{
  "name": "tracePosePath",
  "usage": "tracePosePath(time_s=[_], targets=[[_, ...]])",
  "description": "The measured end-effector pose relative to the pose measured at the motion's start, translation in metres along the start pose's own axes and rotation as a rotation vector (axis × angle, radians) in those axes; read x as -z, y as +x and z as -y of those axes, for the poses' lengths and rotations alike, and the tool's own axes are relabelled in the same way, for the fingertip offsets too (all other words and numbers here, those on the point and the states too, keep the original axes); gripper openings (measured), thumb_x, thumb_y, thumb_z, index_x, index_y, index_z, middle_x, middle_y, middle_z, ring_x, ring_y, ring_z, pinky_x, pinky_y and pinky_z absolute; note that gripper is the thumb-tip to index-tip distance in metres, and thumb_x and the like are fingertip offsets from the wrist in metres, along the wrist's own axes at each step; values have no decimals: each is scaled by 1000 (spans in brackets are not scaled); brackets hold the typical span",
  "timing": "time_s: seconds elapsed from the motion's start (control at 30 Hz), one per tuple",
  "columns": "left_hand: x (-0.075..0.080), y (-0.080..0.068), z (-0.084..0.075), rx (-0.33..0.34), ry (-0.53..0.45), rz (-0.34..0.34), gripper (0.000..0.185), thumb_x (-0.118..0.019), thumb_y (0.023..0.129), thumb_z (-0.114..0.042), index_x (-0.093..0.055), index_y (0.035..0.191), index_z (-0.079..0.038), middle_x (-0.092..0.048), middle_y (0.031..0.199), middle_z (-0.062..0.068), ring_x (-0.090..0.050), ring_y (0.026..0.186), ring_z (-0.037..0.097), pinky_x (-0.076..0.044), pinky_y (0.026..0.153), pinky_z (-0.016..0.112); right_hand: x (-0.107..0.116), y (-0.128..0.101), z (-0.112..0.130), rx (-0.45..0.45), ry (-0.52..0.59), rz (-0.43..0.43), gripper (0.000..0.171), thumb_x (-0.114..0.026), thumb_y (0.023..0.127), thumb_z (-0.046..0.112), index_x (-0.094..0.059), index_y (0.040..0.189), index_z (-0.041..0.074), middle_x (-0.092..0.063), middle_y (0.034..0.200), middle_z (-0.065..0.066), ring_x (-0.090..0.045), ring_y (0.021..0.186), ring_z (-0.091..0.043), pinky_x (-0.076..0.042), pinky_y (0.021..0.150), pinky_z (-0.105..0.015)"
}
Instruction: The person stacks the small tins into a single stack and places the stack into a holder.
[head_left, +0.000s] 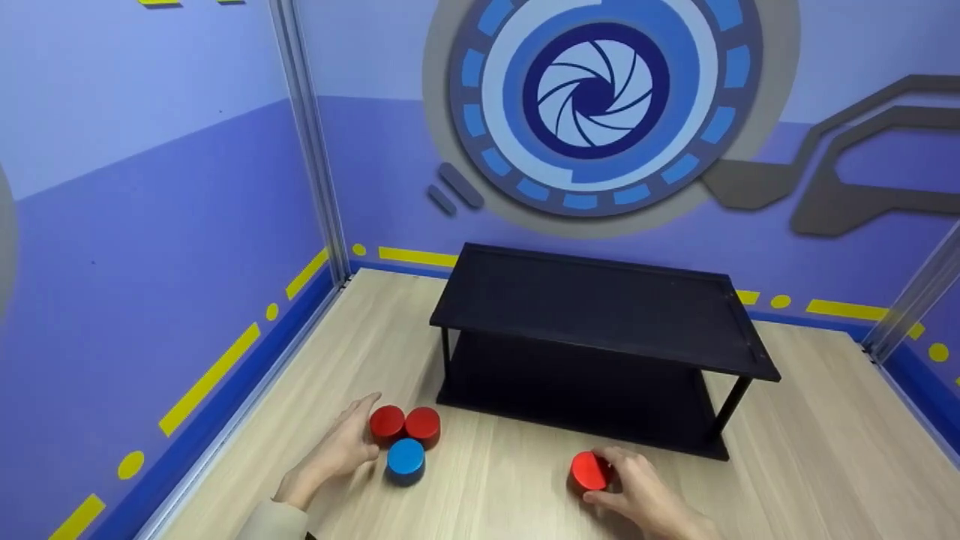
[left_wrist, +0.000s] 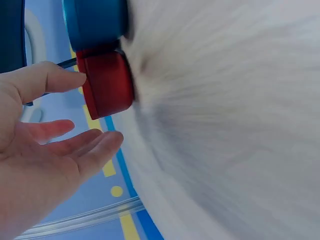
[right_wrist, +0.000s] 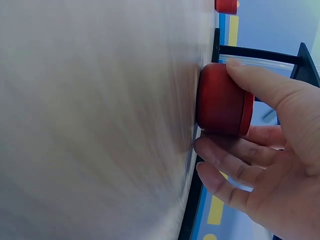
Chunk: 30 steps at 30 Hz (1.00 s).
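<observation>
Two red round tins point(head_left: 388, 424) stand side by side on the table, with a blue round tin point(head_left: 406, 459) just in front of them. My left hand point(head_left: 346, 444) is beside the left red tin, its fingers loosely spread. In the left wrist view the thumb tip overlaps the edge of a red tin point(left_wrist: 107, 85), while the other fingers stay apart from it. Farther right, my right hand point(head_left: 643, 487) grips another red tin point(head_left: 589, 472) between thumb and fingers. From the right wrist, this red tin point(right_wrist: 220, 102) appears upright, its base at the tabletop.
Behind the tins stands a black two-tier shelf point(head_left: 600, 300), its lower board point(head_left: 570, 382) resting on the wooden table point(head_left: 487, 480). Purple-blue walls point(head_left: 172, 247) with metal corner posts point(head_left: 315, 150) enclose the table at the left, back and right.
</observation>
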<state>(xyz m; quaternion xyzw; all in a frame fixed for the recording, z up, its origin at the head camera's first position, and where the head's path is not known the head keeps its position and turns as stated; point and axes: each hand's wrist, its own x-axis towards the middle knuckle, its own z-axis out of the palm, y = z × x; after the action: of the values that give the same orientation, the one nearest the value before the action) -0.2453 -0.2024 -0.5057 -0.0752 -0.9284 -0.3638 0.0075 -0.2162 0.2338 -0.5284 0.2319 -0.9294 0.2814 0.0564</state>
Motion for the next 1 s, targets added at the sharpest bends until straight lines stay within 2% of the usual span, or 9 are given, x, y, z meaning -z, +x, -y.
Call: tracePosePath(time_s=[0.2,0.37,0.63,1.0], targets=[[-3,9,2,0,-17,20,82,-73,67,13,-38,141,5,-50,135,27,-51,123,41,-45,101,52,-1,3,-4,-12,67,29,62,-82,73,27,-59,119,-8,-68,107,-11,-63,87,-12,-52,72,-22],[-4,13,2,1,-17,26,78,-75,69,11,-40,139,5,-54,130,24,-55,117,38,-47,99,51,-1,4,-8,4,108,13,63,-84,71,28,-59,117,-6,-68,106,-9,-59,85,-5,-49,70,-20],[-7,14,6,19,-71,30,74,-75,68,13,-43,135,5,-57,126,23,-57,114,36,-47,99,50,-1,4,-10,-55,170,22,61,-85,68,31,-62,113,-3,-67,105,-7,-55,84,-2,-47,70,-19],[-8,20,12,83,-122,57,65,-76,71,9,-49,130,1,-59,122,18,-58,108,30,-51,96,47,-1,1,-12,-43,200,7,58,-85,68,30,-63,111,-2,-69,101,-6,-53,79,1,-45,66,-18]])
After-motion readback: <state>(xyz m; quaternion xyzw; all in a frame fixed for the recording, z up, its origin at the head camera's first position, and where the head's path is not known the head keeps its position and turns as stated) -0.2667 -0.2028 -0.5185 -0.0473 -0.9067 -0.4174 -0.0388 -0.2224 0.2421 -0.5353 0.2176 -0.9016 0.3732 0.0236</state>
